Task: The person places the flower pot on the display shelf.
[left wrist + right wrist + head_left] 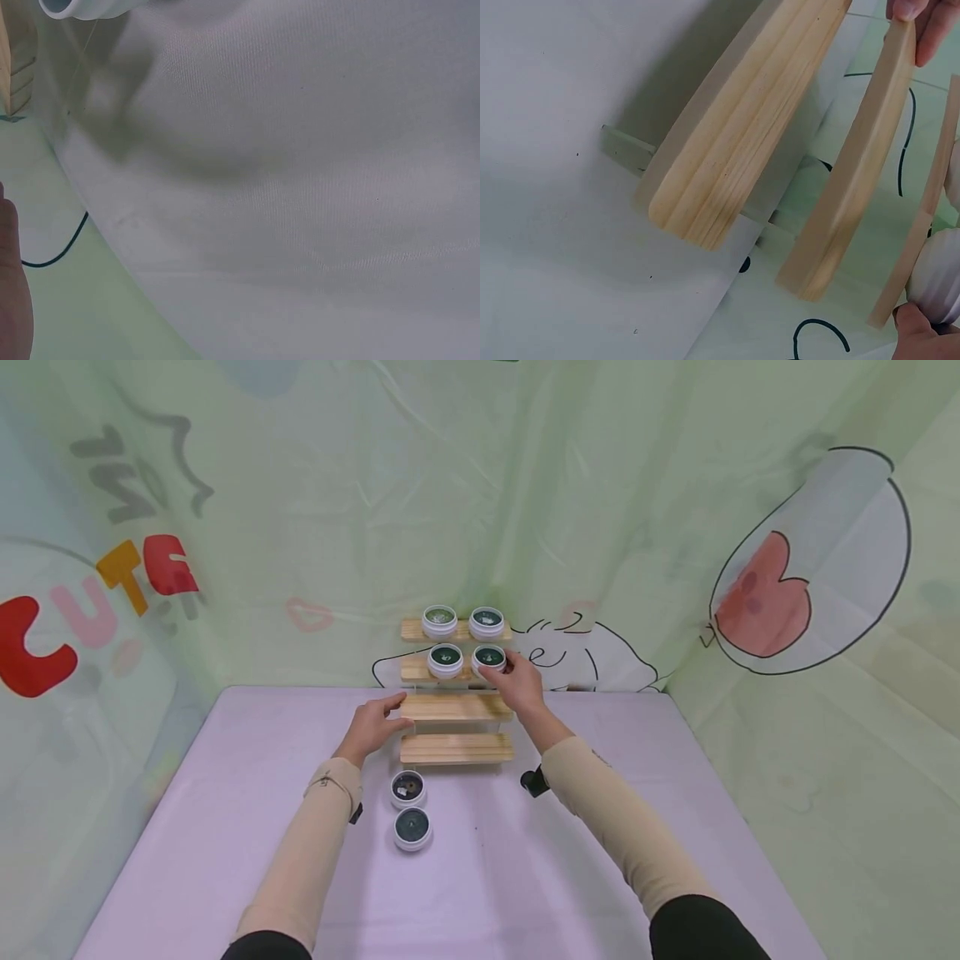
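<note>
A tiered wooden stand (456, 707) with several slatted steps stands at the table's back edge. On its second step from the top, my right hand (522, 687) pinches a round white jar (489, 657) with a dark green top. That jar (936, 277) also shows in the right wrist view, thumb against its side. My left hand (371, 725) grips the left end of a lower step, its fingertips (907, 9) at the board's end. Beside the pinched jar sits another green-topped jar (445, 661). Two more jars, one light green (439, 622) and one darker (487, 622), occupy the top step.
Two dark-topped white jars, a farther one (408, 788) and a nearer one (412, 828), stand on the lilac tabletop (480, 893) before the stand's left side. A printed pale green curtain (360, 510) hangs close behind and around the table.
</note>
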A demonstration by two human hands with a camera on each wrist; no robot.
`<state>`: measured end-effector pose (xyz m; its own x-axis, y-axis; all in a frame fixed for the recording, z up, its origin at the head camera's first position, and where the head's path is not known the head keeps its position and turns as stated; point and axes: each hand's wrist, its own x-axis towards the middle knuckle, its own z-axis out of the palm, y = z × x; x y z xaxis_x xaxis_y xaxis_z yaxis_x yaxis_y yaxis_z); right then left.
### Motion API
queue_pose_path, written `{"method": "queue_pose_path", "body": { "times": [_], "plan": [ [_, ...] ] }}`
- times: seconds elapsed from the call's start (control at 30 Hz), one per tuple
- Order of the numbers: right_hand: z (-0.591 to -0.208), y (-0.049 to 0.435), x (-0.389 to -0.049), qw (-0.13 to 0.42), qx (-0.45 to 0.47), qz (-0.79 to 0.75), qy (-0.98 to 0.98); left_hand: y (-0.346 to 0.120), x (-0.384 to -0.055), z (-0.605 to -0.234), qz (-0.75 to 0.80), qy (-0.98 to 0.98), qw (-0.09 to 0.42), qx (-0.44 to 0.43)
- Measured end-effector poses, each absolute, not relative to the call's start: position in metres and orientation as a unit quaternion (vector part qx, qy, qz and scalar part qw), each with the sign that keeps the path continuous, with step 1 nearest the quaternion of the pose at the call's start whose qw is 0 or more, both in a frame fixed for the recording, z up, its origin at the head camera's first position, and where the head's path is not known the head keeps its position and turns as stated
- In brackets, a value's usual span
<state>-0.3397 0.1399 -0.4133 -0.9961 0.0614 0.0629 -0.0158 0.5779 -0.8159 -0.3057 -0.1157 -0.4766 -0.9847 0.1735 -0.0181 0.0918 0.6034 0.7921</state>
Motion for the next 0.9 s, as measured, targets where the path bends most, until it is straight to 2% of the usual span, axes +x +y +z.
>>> {"method": "queue_pose_path", "body": {
  "times": [0.37, 0.7, 0.9],
  "plan": [
    [-0.417, 0.142, -0.337, 0.054, 0.003, 0.479, -0.876, -0.115, -0.305, -0.475, 0.443, 0.893, 0.053, 0.063],
    [-0.420, 0.148, -0.314, 0.094, 0.031, 0.478, -0.872, -0.116, -0.307, -0.480, 0.444, 0.892, 0.051, 0.066],
    [-0.432, 0.152, -0.295, 0.072, 0.024, 0.480, -0.874, -0.116, -0.307, -0.479, 0.441, 0.894, 0.050, 0.065]
  ]
}}
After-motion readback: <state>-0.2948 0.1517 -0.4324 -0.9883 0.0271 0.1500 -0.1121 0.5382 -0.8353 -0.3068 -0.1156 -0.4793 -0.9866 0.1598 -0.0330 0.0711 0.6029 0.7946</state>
